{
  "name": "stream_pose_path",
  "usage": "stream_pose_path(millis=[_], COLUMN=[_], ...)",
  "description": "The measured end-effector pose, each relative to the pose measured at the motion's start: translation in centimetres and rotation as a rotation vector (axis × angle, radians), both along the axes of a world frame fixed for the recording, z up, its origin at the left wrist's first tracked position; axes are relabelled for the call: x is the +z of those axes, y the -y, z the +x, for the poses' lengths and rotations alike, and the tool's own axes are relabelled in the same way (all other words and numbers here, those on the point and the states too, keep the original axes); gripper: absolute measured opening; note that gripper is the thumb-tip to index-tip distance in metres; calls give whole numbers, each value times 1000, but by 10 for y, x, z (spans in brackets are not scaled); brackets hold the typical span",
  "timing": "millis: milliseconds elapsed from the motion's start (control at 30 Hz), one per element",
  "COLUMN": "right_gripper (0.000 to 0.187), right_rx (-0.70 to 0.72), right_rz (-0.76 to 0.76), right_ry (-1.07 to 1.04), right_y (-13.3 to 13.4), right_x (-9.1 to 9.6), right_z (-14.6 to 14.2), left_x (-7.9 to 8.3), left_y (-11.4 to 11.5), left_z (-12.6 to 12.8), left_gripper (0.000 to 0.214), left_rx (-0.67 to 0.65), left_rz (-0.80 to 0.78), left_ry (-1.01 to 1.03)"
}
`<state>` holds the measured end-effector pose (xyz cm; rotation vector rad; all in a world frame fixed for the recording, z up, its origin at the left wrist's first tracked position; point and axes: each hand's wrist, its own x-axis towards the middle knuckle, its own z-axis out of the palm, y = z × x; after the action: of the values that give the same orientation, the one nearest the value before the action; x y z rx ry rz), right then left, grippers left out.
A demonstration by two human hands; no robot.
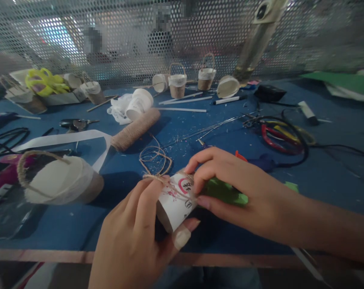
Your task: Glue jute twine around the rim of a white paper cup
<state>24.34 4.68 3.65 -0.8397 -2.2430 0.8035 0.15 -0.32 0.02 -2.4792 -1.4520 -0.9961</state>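
Observation:
A white paper cup (pixel 173 208) with pink and black print lies on its side above the table's front edge. My left hand (pixel 130 228) is closed around it, fingers over the top and a taped thumb below. Twine runs around the cup, and its loose loops (pixel 156 157) lie just beyond. With thumb and fingertips together, my right hand (pixel 245 192) pinches the twine against the cup's right end. A roll of twine (pixel 136 129) lies farther back. Left of my hands a twine-wrapped basket (pixel 93 188) with a handle rests on its side.
Green paper (pixel 225 190) and a blue glue gun (pixel 262 161) lie by my right hand. Pliers (pixel 280 140) lie beyond. Small twine baskets (pixel 177 91), white sticks (pixel 183 109), and yellow-handled scissors (pixel 46 82) are at the back. A perforated metal screen (pixel 127 44) stands behind the table.

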Motion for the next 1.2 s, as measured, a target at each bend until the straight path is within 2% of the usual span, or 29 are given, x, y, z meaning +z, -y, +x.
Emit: stream_pose_path(millis=[300,700,1200], right_gripper=[8,6,5], right_rx=[-4,-20,-22], right_rz=[-14,-9,15], right_ry=[19,31,29], right_y=[1,1,1], right_x=[0,-1,-3], right_z=[0,0,1], left_x=[-2,-1,-2], left_y=[3,1,2], left_z=[3,1,0], left_gripper=[49,50,51], left_rx=[31,-16,6], left_rz=[-22,5,-7], left_ry=[42,15,9])
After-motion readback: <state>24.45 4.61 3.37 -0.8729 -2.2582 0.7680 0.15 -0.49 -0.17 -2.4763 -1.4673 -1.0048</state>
